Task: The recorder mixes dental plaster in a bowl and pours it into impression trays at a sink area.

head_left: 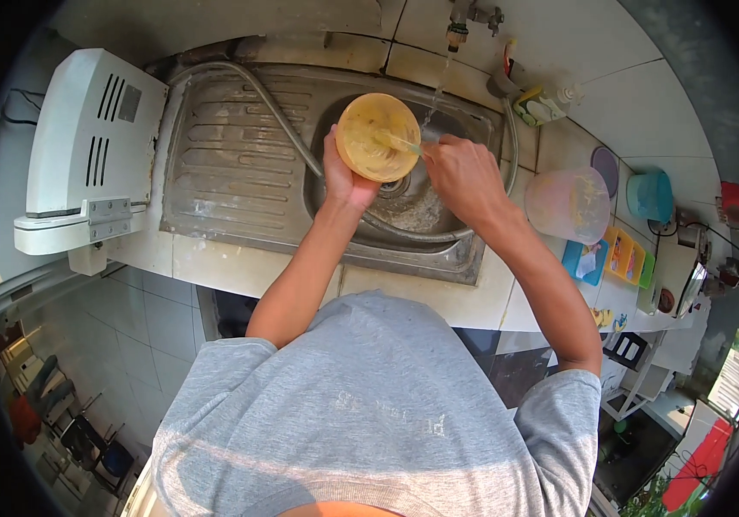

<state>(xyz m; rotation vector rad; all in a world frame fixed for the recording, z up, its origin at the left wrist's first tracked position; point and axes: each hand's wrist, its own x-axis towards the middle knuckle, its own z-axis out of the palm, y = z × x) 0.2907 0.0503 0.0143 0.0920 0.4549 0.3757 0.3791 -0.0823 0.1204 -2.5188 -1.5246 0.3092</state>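
Note:
My left hand (345,178) grips a yellow round bowl (380,118) from its left and underside, tilted so that its inside shows. Smears of pale yellow residue cover the inner wall. My right hand (466,177) is closed around a pale, thin-handled utensil (400,144), whose far end reaches into the bowl; its exact kind is unclear. Both hands are over the basin of a stainless steel sink (464,246). From the tap (457,33), a thin stream of water (435,102) falls just right of the bowl.
A grey hose (279,112) loops across the drainboard (232,194) and basin. At right stand a smeared translucent tub (566,205), a green-yellow pump bottle (542,105), a teal container (649,196) and an orange tray (624,255). A white appliance (98,133) borders the left.

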